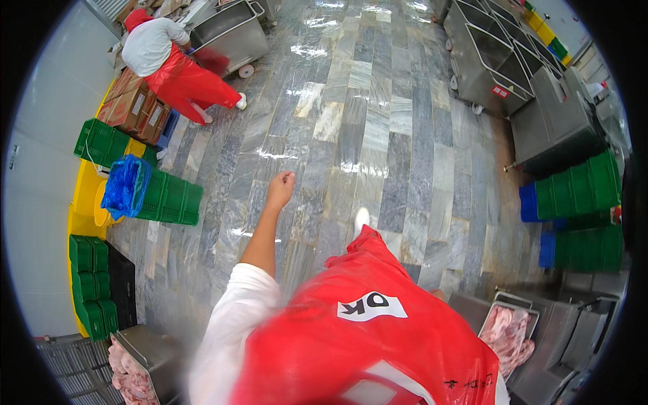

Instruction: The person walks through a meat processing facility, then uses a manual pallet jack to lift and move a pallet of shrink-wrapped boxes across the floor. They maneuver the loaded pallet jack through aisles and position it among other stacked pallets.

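Observation:
My left hand is held out in front of my body over the wet tiled floor, with its fingers curled in. Nothing shows in it, and it touches nothing. A sliver of what may be my right hand peeks past the edge of my red apron; the apron hides its fingers. One white boot is forward on the floor.
On the left stand green crates with a blue plastic liner. A co-worker bends by a steel cart. Steel bins and green crates line the right. Raw meat fills bins at lower right and left.

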{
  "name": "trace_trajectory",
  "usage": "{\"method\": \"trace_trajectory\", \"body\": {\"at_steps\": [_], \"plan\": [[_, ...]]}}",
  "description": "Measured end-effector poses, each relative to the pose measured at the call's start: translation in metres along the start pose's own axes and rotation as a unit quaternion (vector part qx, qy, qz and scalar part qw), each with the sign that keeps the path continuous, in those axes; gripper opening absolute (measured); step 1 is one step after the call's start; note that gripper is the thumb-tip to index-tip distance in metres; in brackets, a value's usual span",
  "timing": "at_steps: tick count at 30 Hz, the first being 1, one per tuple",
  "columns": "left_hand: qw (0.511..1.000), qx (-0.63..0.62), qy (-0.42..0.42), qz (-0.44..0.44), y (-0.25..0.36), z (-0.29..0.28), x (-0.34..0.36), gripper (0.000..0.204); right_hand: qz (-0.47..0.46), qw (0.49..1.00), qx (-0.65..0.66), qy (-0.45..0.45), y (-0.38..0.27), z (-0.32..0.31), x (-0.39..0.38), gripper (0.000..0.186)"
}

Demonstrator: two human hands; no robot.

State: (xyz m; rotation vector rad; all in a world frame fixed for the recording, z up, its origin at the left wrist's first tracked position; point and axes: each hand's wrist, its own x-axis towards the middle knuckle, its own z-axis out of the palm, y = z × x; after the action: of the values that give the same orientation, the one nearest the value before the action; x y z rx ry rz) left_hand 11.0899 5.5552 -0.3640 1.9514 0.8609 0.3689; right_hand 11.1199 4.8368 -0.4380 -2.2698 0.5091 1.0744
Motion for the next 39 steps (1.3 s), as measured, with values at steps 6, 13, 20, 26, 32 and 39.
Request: {"method": "trace_trajectory", "body": {"at_steps": [6, 13, 20, 26, 32, 39], "plan": [[0.972, 0.211, -0.096, -0.023, -0.017, 0.018, 0.054, 0.043, -0.037, 0.994, -0.089, -0.053, -0.161, -0.022, 0.138, 0.019], [0.911, 0.301, -0.135, -0.247, -0.144, -0.028, -0.016, 0.045, -0.240, 0.970, 0.027, 0.038, -0.452, -0.073, 0.276, 0.020], [0.846, 0.212, -0.228, -0.433, -0.130, 0.019, 0.112, 0.044, -0.264, 0.960, 0.006, 0.089, -0.643, -0.105, 0.367, 0.020], [0.879, 0.294, -0.299, -0.225, -0.109, 0.056, 0.432, 0.043, -0.146, 0.987, -0.016, 0.073, -0.688, -0.110, 0.376, 0.024], [0.989, 0.148, -0.023, 0.007, 0.078, 0.110, 0.829, 0.046, -0.071, 0.993, -0.044, 0.078, -0.798, -0.097, 0.335, 0.027], [0.989, 0.079, -0.122, -0.029, 0.185, 0.143, 1.014, 0.044, -0.053, 0.990, -0.133, -0.008, -0.907, -0.079, 0.489, 0.029]]}}
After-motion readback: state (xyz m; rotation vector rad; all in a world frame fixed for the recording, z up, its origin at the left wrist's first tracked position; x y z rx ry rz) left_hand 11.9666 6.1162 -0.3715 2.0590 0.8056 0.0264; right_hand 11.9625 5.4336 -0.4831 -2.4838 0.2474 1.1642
